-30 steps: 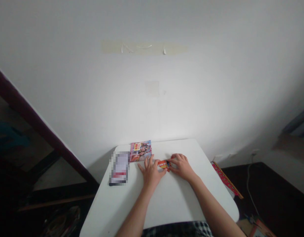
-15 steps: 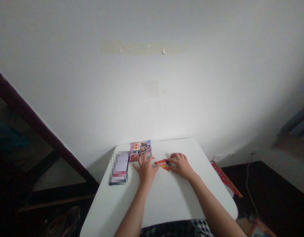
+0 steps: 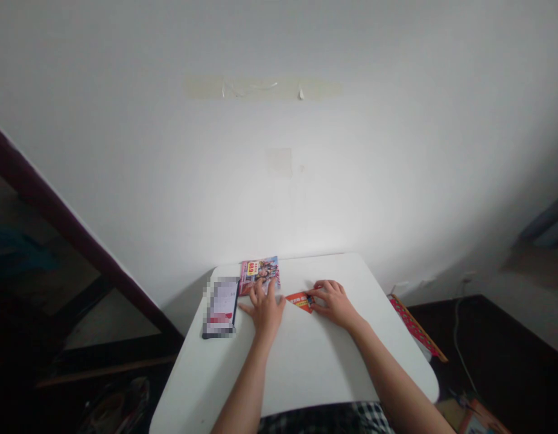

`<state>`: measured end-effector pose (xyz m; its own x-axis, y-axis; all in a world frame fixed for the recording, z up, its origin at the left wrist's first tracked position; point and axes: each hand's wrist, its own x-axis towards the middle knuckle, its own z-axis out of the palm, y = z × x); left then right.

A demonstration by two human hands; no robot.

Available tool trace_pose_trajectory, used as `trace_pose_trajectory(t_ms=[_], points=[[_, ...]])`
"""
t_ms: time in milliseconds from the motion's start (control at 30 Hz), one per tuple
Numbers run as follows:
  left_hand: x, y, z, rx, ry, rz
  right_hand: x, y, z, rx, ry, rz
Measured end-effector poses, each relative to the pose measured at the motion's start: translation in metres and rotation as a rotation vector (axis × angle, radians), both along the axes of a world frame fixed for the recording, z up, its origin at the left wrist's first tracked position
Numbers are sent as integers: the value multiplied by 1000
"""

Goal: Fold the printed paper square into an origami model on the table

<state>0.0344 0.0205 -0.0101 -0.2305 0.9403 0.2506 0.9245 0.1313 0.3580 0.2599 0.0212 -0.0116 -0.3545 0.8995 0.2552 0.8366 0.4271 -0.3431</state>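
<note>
A small red printed paper (image 3: 299, 301), folded to a triangle, lies on the white table (image 3: 315, 367). My right hand (image 3: 333, 303) has its thumb and fingers on the paper's right end, covering part of it. My left hand (image 3: 266, 310) is spread with the palm down, its thumb tip close to the paper's left point. Its fingertips rest over the near edge of a colourful printed leaflet (image 3: 259, 271), which lies at the table's far edge.
A phone (image 3: 222, 307) with a blurred screen lies left of my left hand. The wall (image 3: 279, 211) rises right behind the table. A red patterned item (image 3: 417, 328) stands beyond the table's right edge. A dark-framed panel (image 3: 79, 223) leans at the left.
My left hand has shifted slightly left, so its thumb has moved off the folded paper's left tip. My right hand stays on the paper's right end.
</note>
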Motion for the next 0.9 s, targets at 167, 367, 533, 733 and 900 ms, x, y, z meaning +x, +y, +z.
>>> trace_pose_trajectory(t_ms=[167,367,533,733,900], points=[[0,-2,-1,19,31,16,0,1,-2,-5,21,0],[6,-9,-1,68,48,-39,-1,2,-9,39,67,-57],[10,-13,3,80,28,-119,-1,5,-13,43,94,-45],[10,-13,2,92,44,-120,0,5,-14,68,100,-71],[9,-10,-1,84,32,-120,2,1,-11,154,93,-300]])
